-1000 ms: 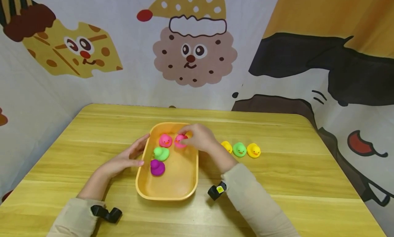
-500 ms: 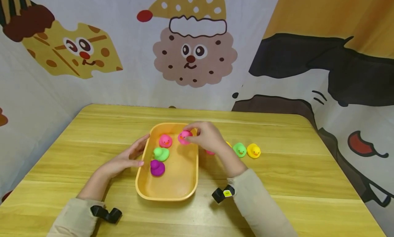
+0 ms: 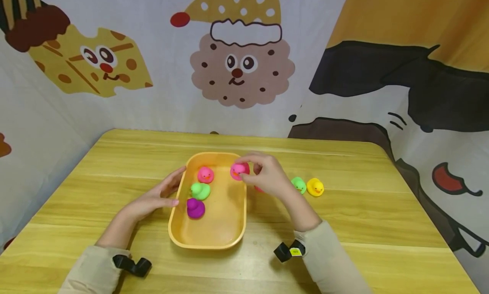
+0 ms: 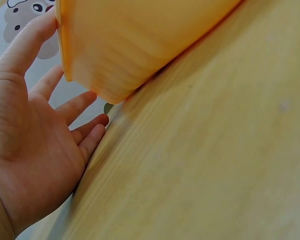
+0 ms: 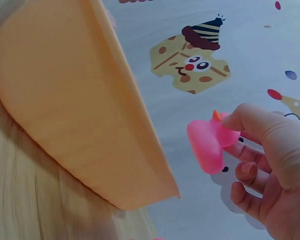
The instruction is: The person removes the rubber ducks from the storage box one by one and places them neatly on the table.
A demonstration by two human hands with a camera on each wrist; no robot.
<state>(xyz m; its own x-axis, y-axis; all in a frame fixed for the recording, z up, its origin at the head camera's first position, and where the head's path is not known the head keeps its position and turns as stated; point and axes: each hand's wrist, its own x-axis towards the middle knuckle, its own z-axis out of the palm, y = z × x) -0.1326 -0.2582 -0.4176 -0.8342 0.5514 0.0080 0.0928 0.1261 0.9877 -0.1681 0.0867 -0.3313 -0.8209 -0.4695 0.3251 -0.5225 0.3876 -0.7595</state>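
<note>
A pink rubber duck (image 3: 238, 171) is pinched between my right hand's (image 3: 269, 175) thumb and fingers, over the right rim of an orange plastic tray (image 3: 208, 246). In the right wrist view this duck (image 5: 207, 145) hangs above rim height, tilted. My left hand (image 3: 154, 197) rests at the tray's left side with fingers spread, thumb on the rim; the left wrist view shows its fingers (image 4: 75, 107) extended along the outer wall. Inside the tray, along its left side, sit another pink duck (image 3: 205, 175), a green duck (image 3: 200, 191) and a purple duck (image 3: 195, 209).
Right of the tray on the wooden table (image 3: 363, 226) stand a green duck (image 3: 299, 185) and a yellow duck (image 3: 315, 187). A sliver of pink (image 3: 258, 189) shows beneath my right hand. A cartoon-printed cloth (image 3: 160, 116) hangs behind the table.
My right hand has lifted the pink duck from inside the tray and carried it right, to the rim. The left hand and the tray have stayed put.
</note>
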